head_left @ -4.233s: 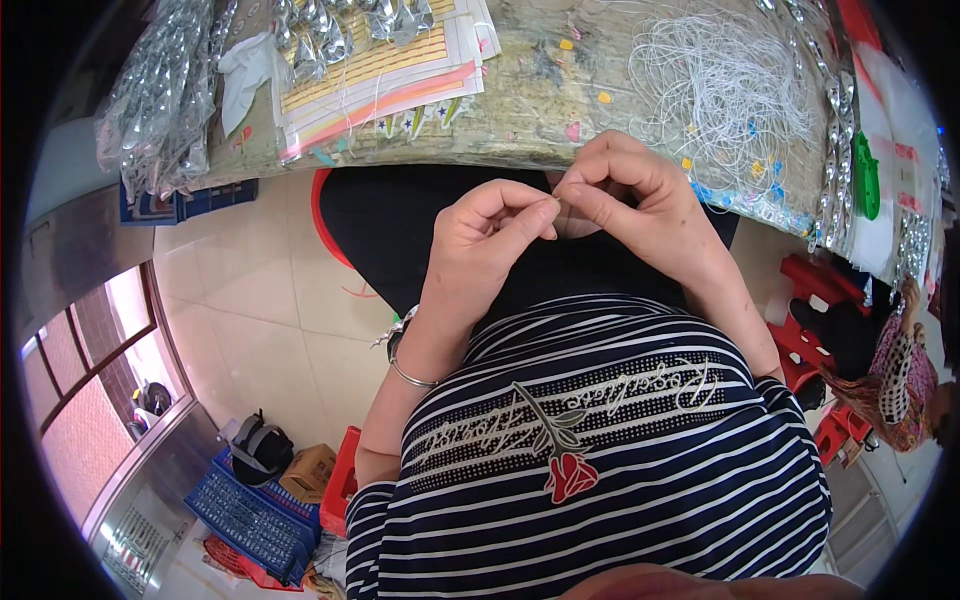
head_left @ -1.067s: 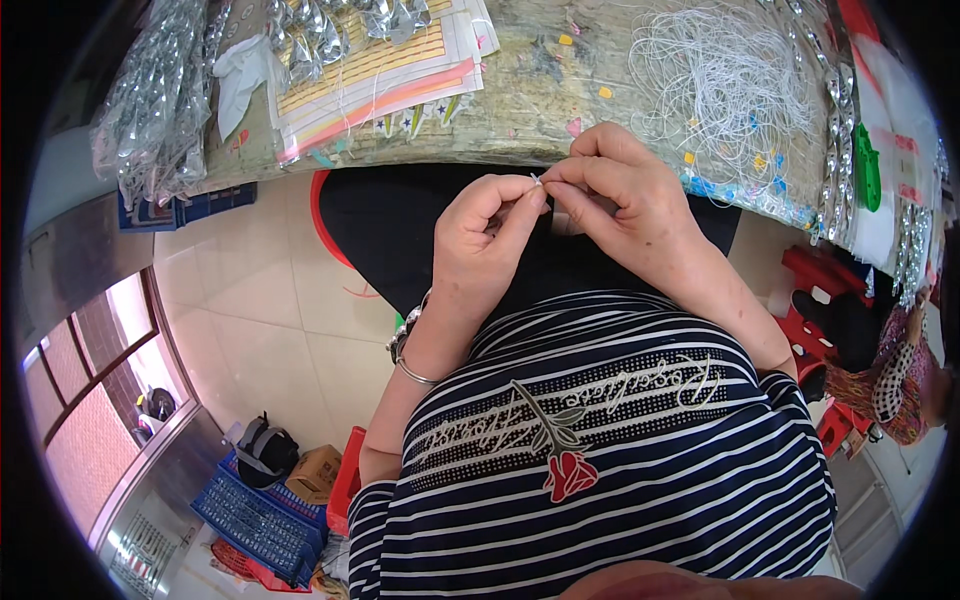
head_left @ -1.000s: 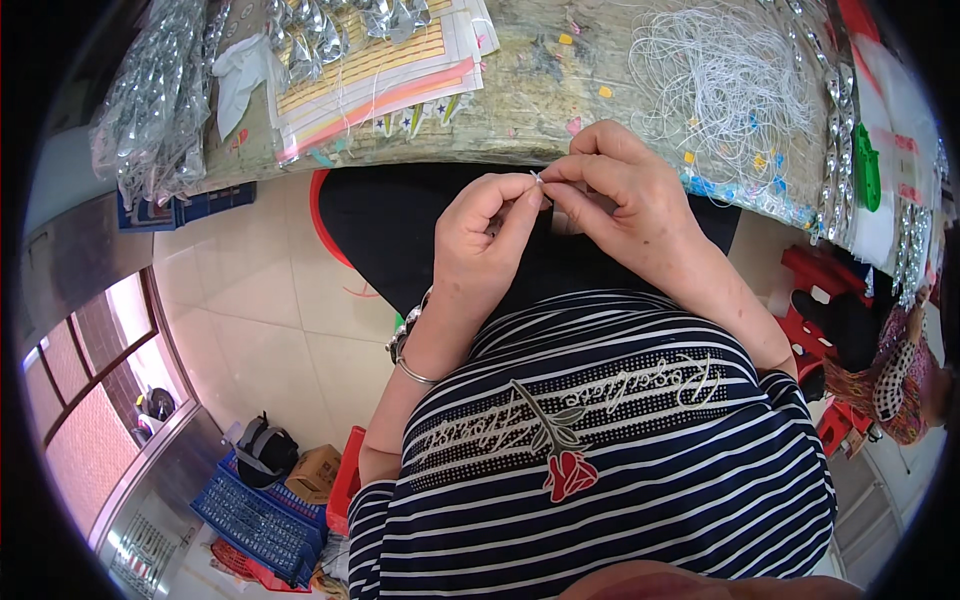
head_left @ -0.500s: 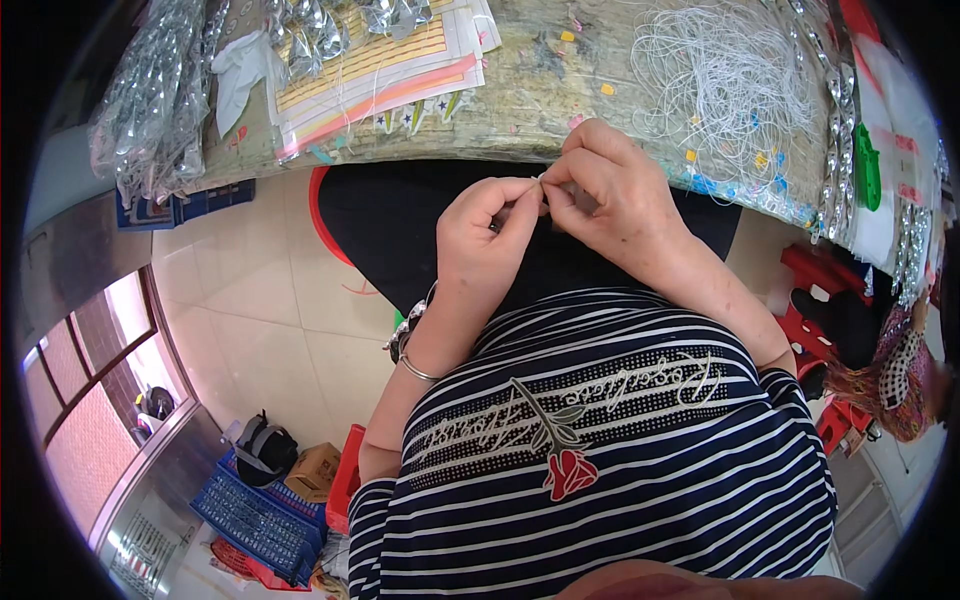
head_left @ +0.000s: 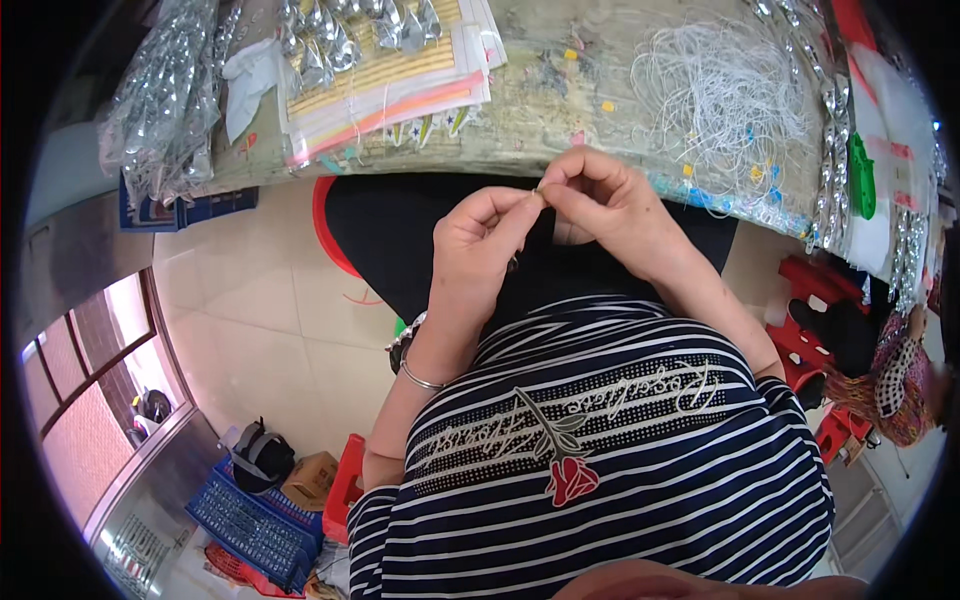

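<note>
- A tiny metal piece (head_left: 537,192), centre of the frame just below the desk edge (head_left: 520,150), is pinched between both hands; too small to tell its shape.
- It looks light, stiff and slippery, best held by fingertip pinch.
- Left hand (head_left: 480,240) and right hand (head_left: 605,200): both narrow, fingertips meeting on it.
- Soft white cord tangle (head_left: 720,95) upper right; shiny foil packets (head_left: 165,95) upper left; paper stack (head_left: 390,85).

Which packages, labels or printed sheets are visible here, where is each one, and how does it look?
Clear plastic bags of silvery pieces: table's left end, crinkled and shiny.
Stack of printed sheets: table, upper middle, flat, yellow, white and pink.
Cardboard box: floor, lower left, small and brown.
Blue crate: floor beside the box, latticed plastic.
</note>
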A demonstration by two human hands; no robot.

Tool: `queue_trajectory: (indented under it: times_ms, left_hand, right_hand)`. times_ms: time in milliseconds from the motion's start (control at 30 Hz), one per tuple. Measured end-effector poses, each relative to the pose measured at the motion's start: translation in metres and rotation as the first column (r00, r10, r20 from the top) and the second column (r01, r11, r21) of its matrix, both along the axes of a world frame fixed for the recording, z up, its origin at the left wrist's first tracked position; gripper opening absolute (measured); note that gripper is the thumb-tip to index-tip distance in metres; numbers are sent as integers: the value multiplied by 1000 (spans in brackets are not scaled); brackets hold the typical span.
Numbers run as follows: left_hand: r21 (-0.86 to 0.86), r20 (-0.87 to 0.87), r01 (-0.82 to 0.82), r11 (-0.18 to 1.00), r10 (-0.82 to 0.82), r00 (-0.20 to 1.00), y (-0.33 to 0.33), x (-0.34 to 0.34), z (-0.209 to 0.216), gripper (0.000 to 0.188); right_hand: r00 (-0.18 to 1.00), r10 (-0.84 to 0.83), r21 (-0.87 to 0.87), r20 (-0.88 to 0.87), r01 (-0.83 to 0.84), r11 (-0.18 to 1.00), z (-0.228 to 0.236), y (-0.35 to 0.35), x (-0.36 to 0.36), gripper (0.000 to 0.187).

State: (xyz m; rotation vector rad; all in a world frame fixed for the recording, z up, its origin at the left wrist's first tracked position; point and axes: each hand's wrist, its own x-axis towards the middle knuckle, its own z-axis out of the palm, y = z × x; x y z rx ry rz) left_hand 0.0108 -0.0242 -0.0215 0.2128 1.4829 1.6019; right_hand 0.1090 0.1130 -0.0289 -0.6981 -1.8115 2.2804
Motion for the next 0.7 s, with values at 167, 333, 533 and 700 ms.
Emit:
queue_trajectory:
  times_ms: [167,333,533,700]
  left_hand:
    - [-150,-147,6,989,-28,989,0,2,9,12]
    - [-107,-129,19,994,-32,991,-5,4,9,7]
    - [-63,-119,-35,997,27,993,-6,11,4,11]
    - [-106,-155,-33,994,17,988,-3,21,3,13]
  right_hand:
    - [999,27,20,22,-27,999,2,0,6,5]
    - [989,48,91,-139,-36,995,-4,-4,7,5]
    - [988,1,-29,-153,-6,1000,-6,-8,12,16]
    - [987,-10,53,-161,19,998,-4,-7,25,16]
